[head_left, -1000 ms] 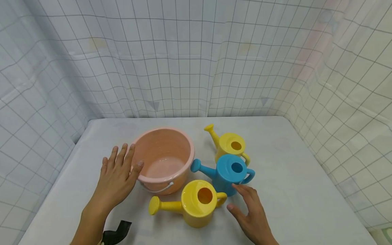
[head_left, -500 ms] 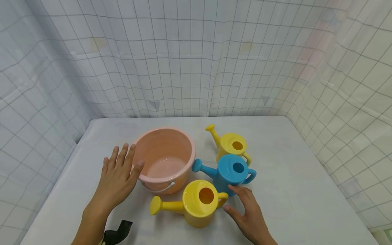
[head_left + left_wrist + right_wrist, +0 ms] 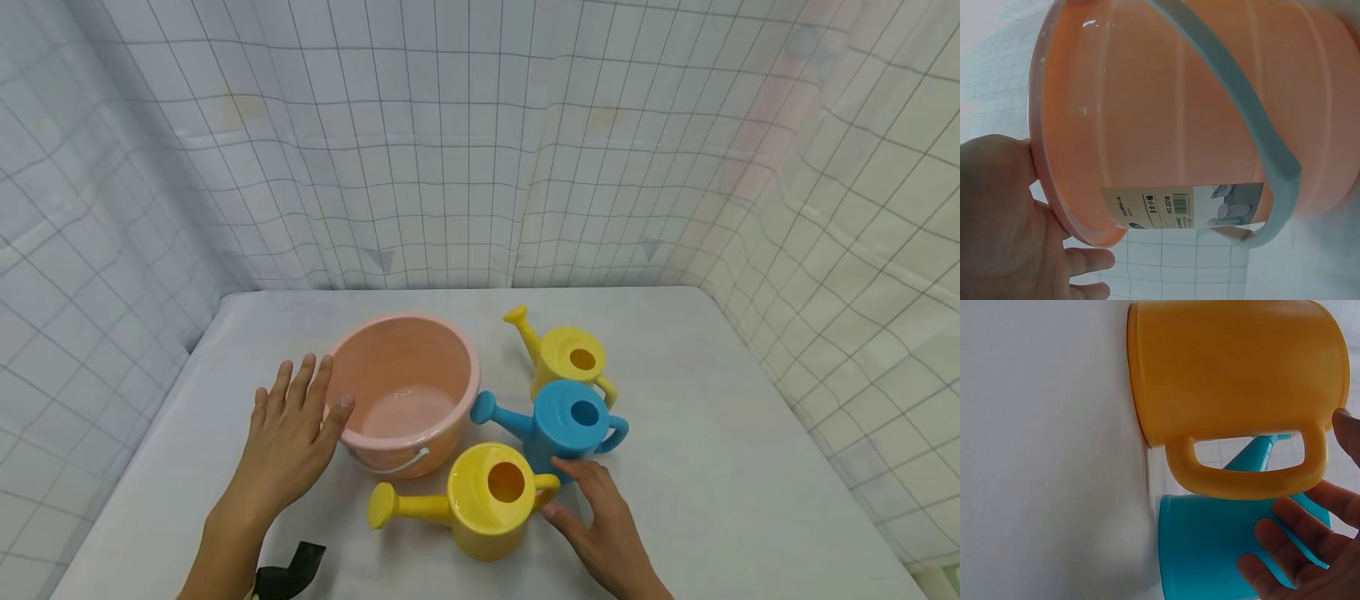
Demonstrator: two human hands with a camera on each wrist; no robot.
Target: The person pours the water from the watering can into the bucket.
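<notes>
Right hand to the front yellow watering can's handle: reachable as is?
Likely yes. The right hand is right beside the handle, relaxed and holding nothing, with nothing visible between. The blue watering can stands close by, so finger room may be tight.

Bucket (image 3: 401, 354): peach-pink, glossy, upright, mouth up. We note ribbing round the outer wall, its pale grey handle (image 3: 1247, 112) folded down over the near side, and a printed label (image 3: 1175, 206) with barcode.

Front yellow can (image 3: 483, 512): glossy, upright, near side of the bucket and to its right. We see a round hole in its top, the spout reaching left across the bucket's near side, the loop grip facing away to the right.

Blue can (image 3: 555, 429): upright, right of the bucket, spout aimed at it, grip on the far end. Whether the spout's tip touches the bucket we cannot tell.
</notes>
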